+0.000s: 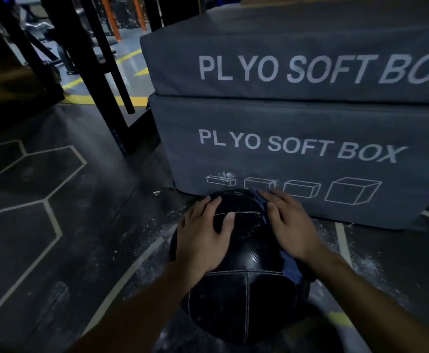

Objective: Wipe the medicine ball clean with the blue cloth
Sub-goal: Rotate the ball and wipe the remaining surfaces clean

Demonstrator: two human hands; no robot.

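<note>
i see the black medicine ball sitting on the dark gym floor, right in front of two stacked grey boxes. my left hand lies flat on top of the ball, fingers spread. my right hand presses the blue cloth against the ball's right side, fingers straight.
</note>
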